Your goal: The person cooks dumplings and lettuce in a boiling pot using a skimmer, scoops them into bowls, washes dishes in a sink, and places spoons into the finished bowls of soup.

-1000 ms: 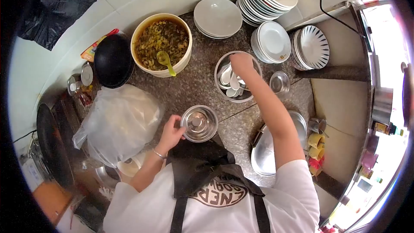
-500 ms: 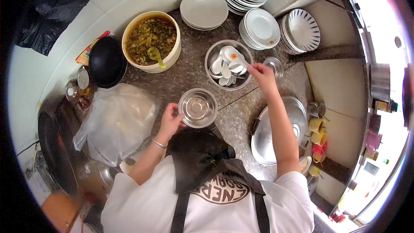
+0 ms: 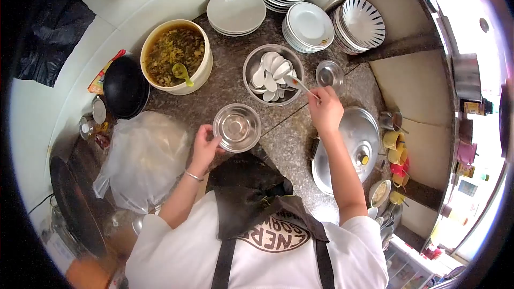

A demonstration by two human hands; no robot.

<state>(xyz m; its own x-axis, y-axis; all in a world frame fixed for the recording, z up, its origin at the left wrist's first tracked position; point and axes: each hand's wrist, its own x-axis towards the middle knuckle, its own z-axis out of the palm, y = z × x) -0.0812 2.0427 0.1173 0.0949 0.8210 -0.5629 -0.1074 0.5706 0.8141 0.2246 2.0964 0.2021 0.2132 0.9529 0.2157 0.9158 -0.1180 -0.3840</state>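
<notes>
My left hand [image 3: 203, 147] is closed on the rim of a clear glass bowl [image 3: 236, 127], held level above the counter. Nothing shows inside that bowl. Pinched in my right hand [image 3: 326, 111] is a white soup spoon [image 3: 296, 83] with a small orange mark. Its far end lies over the edge of a metal bowl [image 3: 248, 86], where several white spoons [image 3: 271, 70] are piled. A second small clear bowl [image 3: 329, 74] stands just beyond my right hand.
A cream tub of soup [image 3: 202, 78] with a green spoon stands at the back left. Stacked plates [image 3: 236, 12] line the back. A plastic bag [image 3: 147, 163] lies left, a black bowl [image 3: 124, 86] behind it. Under my right forearm is a metal lid [image 3: 350, 136].
My right hand has drawn back toward me, and the spoon now slants out over the metal bowl's edge. The whole view has shifted slightly; my left hand still holds the glass bowl.
</notes>
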